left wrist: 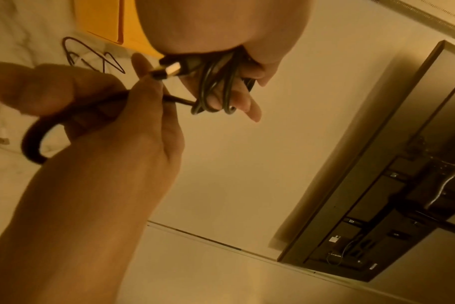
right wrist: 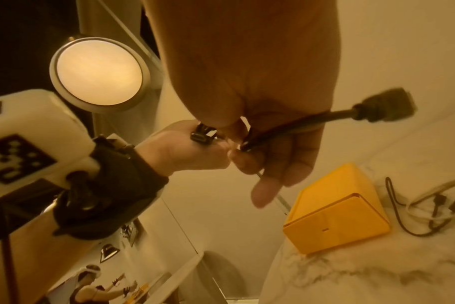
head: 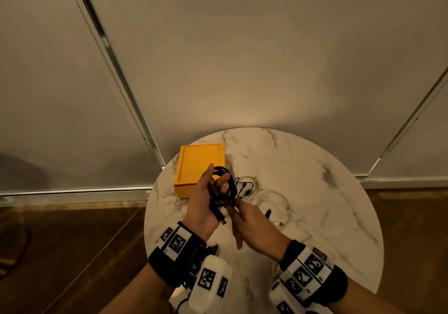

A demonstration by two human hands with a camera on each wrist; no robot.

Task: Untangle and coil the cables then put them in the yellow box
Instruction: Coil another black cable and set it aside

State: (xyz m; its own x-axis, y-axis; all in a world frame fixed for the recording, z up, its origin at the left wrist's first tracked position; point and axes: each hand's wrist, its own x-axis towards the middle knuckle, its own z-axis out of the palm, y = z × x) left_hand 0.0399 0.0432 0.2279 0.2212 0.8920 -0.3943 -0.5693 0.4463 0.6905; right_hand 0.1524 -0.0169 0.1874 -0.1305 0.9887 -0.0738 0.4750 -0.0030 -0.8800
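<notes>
Holding a black cable (head: 224, 187) coiled in several loops, my left hand (head: 202, 204) has its fingers curled through the coil, and one plug end sticks out below the palm. In the left wrist view the loops hang across those fingers (left wrist: 243, 102), with a metal-tipped plug (left wrist: 169, 69) jutting from the grip. My right hand (head: 254, 224) pinches the free tail of the same cable between thumb and fingers just beside the coil; in the right wrist view the tail runs through that grip and ends in a wide black plug (right wrist: 385, 106) beyond the hand. Both hands are raised above the bench (head: 315, 168), close together, grasping the one cable.

I note the yellow box (head: 200, 166) on the bench's far left part, just beyond the left hand, open side up. To its right, a thin black cable (head: 244, 187) and a white cable (head: 274, 200) lie loosely on the marble top, overlapping in places; I cannot tell whether they are knotted together. A lit round lamp (right wrist: 99, 73) shows in the right wrict view behind the left forearm. Both wrists carry black straps with printed marker blocks (head: 178, 241).
</notes>
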